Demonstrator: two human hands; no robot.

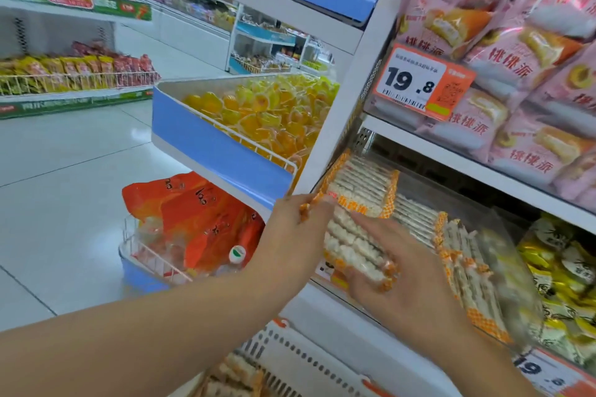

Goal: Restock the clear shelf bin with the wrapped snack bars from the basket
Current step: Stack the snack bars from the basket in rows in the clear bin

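Several white snack bars with orange-checked wrapper ends (361,185) stand stacked in the left part of the clear shelf bin (512,271). My left hand (298,229) pinches the orange end of the upper stack at its left side. My right hand (396,271) lies over a lower bundle of bars (351,245), fingers curled round its front end. More bars (464,267) line the bin to the right. The white perforated basket (300,361) sits below my arms, with a few bars (235,377) showing inside.
A shelf of pink cake packets (522,74) with a 19.8 price tag (419,80) hangs above the bin. Yellow packets (561,274) fill the neighbouring bin on the right. Left are an end-cap tray of yellow jellies (264,113), orange bags (200,219) and open aisle floor.
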